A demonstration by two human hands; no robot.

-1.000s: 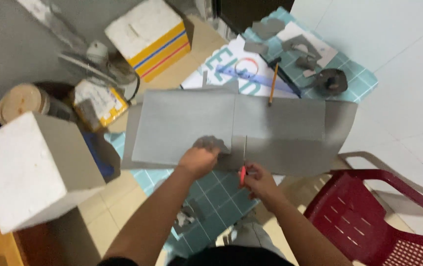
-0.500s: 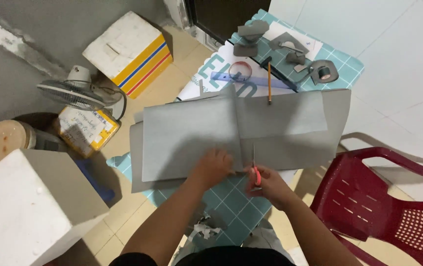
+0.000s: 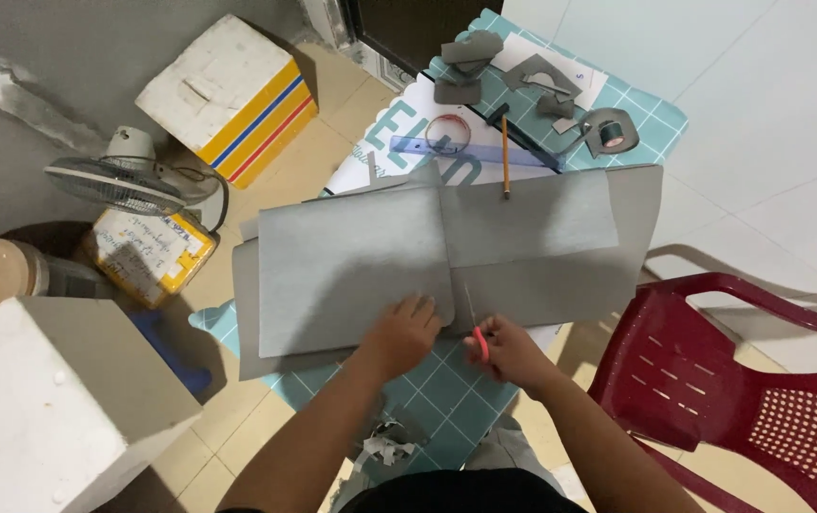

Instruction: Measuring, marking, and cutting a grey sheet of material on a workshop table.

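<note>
A large grey cardboard sheet lies across the teal cutting mat on the floor. My left hand presses on the sheet's near edge. Right beside it my right hand grips red-handled scissors, whose blades enter the sheet's near edge at a cut line running away from me. A second grey panel overlaps the sheet on the right.
A pencil, a blue ruler, a tape ring and grey cardboard offcuts lie at the far end. A red plastic chair stands right. Foam boxes, a fan and a yellow bag sit left.
The camera has shifted, so the sheet sits lower and more central. My hands stay at the sheet's near edge and the scissors have closed in on the cut line.
</note>
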